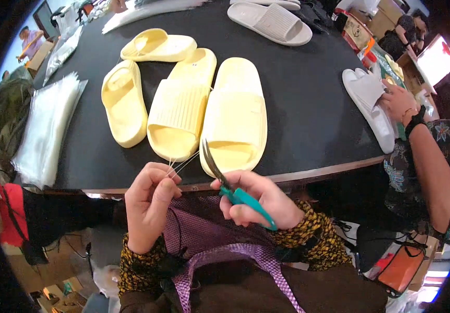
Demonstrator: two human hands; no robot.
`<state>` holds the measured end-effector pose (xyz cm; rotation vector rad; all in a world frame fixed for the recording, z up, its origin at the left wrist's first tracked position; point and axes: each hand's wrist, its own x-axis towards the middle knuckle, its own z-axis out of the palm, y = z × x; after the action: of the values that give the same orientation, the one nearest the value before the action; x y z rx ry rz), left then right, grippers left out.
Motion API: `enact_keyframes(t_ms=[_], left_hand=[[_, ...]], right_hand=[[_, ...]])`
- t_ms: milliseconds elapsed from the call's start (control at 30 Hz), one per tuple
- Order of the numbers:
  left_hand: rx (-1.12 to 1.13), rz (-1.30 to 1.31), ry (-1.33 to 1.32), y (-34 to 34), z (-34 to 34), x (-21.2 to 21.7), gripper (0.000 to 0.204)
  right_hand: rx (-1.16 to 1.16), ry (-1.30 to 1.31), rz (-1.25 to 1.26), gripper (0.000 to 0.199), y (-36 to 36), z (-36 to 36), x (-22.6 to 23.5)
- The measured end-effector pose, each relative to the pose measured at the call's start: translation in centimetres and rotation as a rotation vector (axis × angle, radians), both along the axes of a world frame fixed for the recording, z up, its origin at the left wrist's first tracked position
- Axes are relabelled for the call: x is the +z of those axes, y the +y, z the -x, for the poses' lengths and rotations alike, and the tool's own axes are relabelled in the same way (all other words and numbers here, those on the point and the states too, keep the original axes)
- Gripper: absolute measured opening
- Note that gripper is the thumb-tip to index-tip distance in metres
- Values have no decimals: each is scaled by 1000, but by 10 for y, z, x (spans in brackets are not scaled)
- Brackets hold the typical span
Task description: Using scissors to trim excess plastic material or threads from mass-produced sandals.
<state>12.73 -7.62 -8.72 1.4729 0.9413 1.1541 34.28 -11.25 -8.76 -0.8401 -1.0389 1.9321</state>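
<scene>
Just off the table's front edge, my left hand pinches thin white strings that run up toward the toes of two yellow slide sandals. My right hand is closed round the teal handles of a pair of scissors, whose dark blades point up over the nearer sandal's toe. Side by side in front of me lie the ribbed yellow slide and the smoother yellow slide. Two more yellow slides rest further left, one upright and one turned sideways behind it.
A stack of clear plastic bags lies at the table's left edge, with more plastic sleeves at the back. Light grey slides sit at the far side. On the right, a co-worker's hand touches a white slide.
</scene>
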Motion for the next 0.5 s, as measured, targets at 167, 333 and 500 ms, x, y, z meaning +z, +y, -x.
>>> enact_keyframes(t_ms=[167,333,500], left_hand=[[7,-30,-128,-3,-3,-7,12],[12,4,-173,-8,-3,-11,11],[10,6,-172,-9,-4,-14,11]], right_hand=[[74,14,76,52,-16,6,-25],[63,-95,18,51,-14,16,-20],[21,-54,11,50,-11,20,-23]])
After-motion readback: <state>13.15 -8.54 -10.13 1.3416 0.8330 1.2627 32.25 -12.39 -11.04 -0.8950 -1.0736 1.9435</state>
